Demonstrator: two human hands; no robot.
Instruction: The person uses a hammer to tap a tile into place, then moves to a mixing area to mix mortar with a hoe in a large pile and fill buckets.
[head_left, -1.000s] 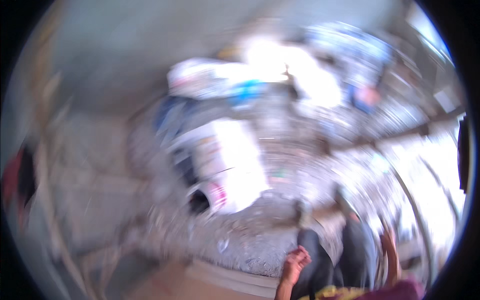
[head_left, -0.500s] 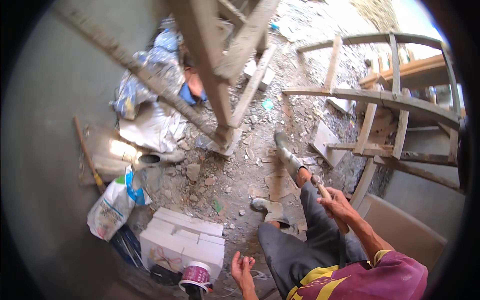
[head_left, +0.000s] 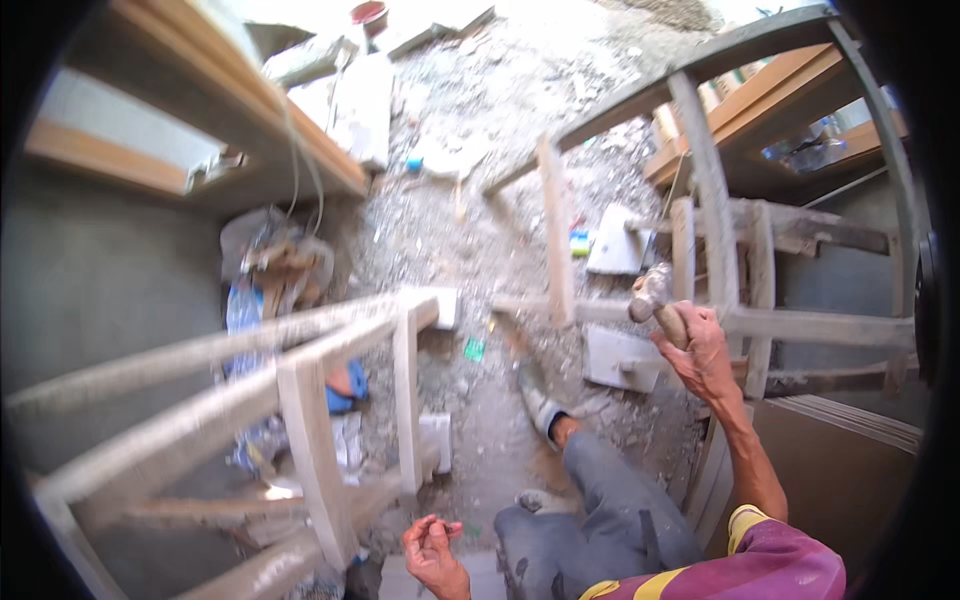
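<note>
My right hand (head_left: pixel 697 355) is wrapped round the wooden handle of a hammer (head_left: pixel 648 295), its metal head raised in front of the wooden frame (head_left: pixel 720 200) on the right. My left hand (head_left: pixel 435 552) is at the lower middle with its fingers curled round something small and dark that I cannot make out. It is just right of a second wooden frame (head_left: pixel 305 430) on the left. My legs in grey trousers and rubber boots (head_left: pixel 542 410) are below.
Debris covers the floor (head_left: pixel 480 250) between the frames. Grey slabs (head_left: pixel 610 360) lie by the right frame. Bags (head_left: pixel 270 250) lie along the left, under an orange-edged wooden beam (head_left: pixel 300 130). Large boards (head_left: pixel 820 470) lean at the lower right.
The view has swung to face along the passage between the two frames. My right hand has raised the hammer higher. My left hand remains low with its fingers curled.
</note>
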